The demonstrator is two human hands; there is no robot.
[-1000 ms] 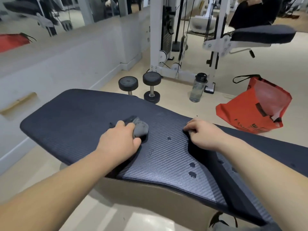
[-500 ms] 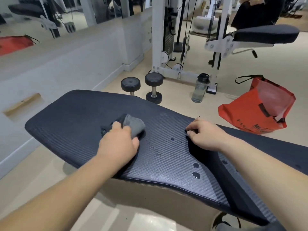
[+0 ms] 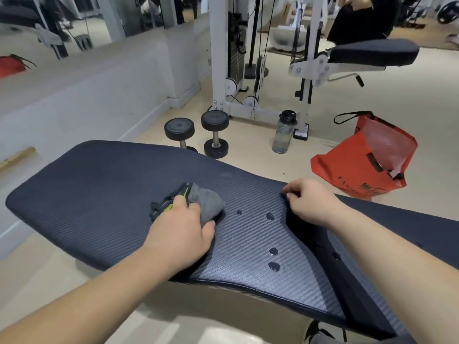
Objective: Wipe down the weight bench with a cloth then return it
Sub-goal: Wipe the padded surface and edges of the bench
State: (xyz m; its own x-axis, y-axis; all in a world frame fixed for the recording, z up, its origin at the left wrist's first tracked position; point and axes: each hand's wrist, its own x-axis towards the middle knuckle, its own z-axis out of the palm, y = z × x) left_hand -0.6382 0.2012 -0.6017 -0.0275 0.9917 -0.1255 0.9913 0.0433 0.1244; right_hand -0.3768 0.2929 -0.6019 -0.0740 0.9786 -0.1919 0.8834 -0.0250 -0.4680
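Observation:
The dark ribbed weight bench (image 3: 94,189) stretches across the view from left to right. My left hand (image 3: 181,232) grips a bunched grey cloth (image 3: 207,202) with a yellow-green trim and presses it onto the pad near its middle. Several water drops (image 3: 273,265) lie on the pad just right of the cloth. My right hand (image 3: 310,202) rests with curled fingers on the edge of the pad at the gap between the two bench sections.
Two black dumbbells (image 3: 214,132) stand on the floor beyond the bench, beside a clear water bottle (image 3: 284,132). A red shopping bag (image 3: 365,160) sits at the right. A white cable machine (image 3: 236,58) and another padded seat (image 3: 372,54) stand behind. A low wall runs along the left.
My left hand has slid the cloth a little to the right across the pad, toward the water drops. My right hand has stayed at the gap.

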